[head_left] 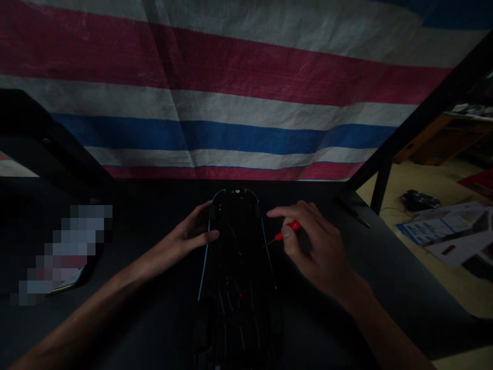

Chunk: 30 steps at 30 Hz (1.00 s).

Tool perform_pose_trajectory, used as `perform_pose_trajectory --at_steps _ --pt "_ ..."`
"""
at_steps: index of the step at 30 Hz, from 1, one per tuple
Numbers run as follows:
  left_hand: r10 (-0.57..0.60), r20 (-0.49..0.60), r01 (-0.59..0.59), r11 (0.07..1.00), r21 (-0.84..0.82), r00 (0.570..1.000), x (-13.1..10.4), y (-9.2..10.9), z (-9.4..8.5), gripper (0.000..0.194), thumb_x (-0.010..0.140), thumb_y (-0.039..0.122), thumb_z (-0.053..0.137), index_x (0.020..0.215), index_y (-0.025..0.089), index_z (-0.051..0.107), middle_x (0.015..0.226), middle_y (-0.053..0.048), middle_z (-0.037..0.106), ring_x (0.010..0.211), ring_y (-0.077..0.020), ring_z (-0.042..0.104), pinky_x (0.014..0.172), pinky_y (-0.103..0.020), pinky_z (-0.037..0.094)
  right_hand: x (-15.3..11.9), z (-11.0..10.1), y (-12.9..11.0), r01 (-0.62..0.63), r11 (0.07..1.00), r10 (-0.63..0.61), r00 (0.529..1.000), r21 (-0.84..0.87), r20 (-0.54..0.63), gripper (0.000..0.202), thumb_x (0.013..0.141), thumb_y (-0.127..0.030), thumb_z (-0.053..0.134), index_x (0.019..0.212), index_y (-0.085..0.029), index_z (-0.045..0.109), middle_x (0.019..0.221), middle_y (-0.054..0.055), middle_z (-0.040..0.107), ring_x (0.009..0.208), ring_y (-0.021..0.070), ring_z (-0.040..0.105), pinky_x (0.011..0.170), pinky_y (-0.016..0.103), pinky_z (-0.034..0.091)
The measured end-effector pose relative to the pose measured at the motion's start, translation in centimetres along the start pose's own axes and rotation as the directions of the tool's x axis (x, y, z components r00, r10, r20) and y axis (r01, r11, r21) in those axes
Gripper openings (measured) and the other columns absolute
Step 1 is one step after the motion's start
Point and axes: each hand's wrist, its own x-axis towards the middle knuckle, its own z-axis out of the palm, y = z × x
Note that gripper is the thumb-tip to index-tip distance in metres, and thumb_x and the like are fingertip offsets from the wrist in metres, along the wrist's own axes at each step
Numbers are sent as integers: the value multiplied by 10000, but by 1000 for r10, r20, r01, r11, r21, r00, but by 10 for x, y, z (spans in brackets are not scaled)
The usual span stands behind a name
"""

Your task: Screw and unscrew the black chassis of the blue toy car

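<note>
A dark wheeled device, like a model car with blue edge lines (236,241), lies lengthwise on the black table (154,318). My left hand (192,231) grips its left side near the far end, thumb on top and fingers partly hidden beyond the edge. In my right hand (311,241) is a small screwdriver with a red handle (295,226), held between thumb and fingers. Its thin shaft points left, and the tip is at the device's right edge. Much of the device's surface is too dark to make out.
A striped red, white and blue sheet (239,92) hangs behind the table. A dark slender tool (356,213) lies at the right back. A pixelated object (69,252) is on the left. Papers (454,231) lie on the floor at right.
</note>
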Motion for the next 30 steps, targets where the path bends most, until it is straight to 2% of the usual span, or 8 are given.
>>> perform_pose_trajectory --at_steps 4,8,12,16,19,22,27,30 --pt "10 23 -10 1000 0 1000 1 -4 -1 870 944 576 780 1689 356 390 1789 -34 364 1652 -362 276 1342 -495 290 0 0 1 -7 1000 7 1000 -7 -14 161 1049 -122 562 1098 -231 670 843 -35 708 690 135 601 754 324 444" --pt "14 22 -14 1000 0 1000 2 -5 -1 858 947 574 775 1684 355 395 1782 -39 381 1646 -370 295 1340 -527 285 1 0 1 5 1000 -6 1000 -12 -7 182 1040 -126 551 1132 -227 671 901 -17 737 757 151 634 785 339 451" --pt "25 33 -24 1000 -14 999 2 -2 0 843 947 567 780 1675 366 409 1785 -29 374 1650 -372 281 1342 -530 275 0 -1 1 -27 1000 27 1000 2 5 164 1058 -126 561 1089 -243 671 849 -43 736 704 132 632 773 327 459" --pt "-16 21 17 1000 -24 1000 1 1 1 910 922 599 798 1683 315 391 1791 -55 359 1654 -372 263 1340 -493 303 -1 0 0 -9 1000 8 1000 12 14 182 1047 -131 567 1160 -235 664 939 -3 754 810 161 664 815 339 480" --pt "-21 27 22 999 -30 999 1 3 1 907 916 603 800 1679 326 395 1786 -56 369 1649 -386 270 1335 -514 314 0 0 -1 -24 1000 23 1000 18 17 156 1054 -129 592 1127 -247 666 861 -31 726 735 141 632 797 325 483" --pt "-6 25 6 1000 -21 1000 2 2 0 890 911 604 801 1668 336 415 1782 -57 378 1649 -399 266 1339 -544 294 0 -1 -2 -13 1000 13 1000 23 25 181 1041 -122 566 1156 -233 652 912 -13 723 774 148 633 794 328 487" --pt "35 37 -35 999 6 999 4 -7 -4 816 951 566 779 1656 360 423 1789 -43 367 1658 -363 267 1350 -548 252 -1 -1 1 -28 1000 27 999 11 18 162 1041 -125 550 1102 -236 650 809 -38 665 684 132 587 744 321 476" --pt "24 43 -24 1000 1 999 4 -8 -4 830 953 571 773 1666 367 400 1796 -43 352 1661 -360 258 1350 -548 248 -2 0 2 -3 1000 3 1000 18 20 200 1016 -129 542 1162 -225 640 907 -2 702 797 161 632 776 338 488"
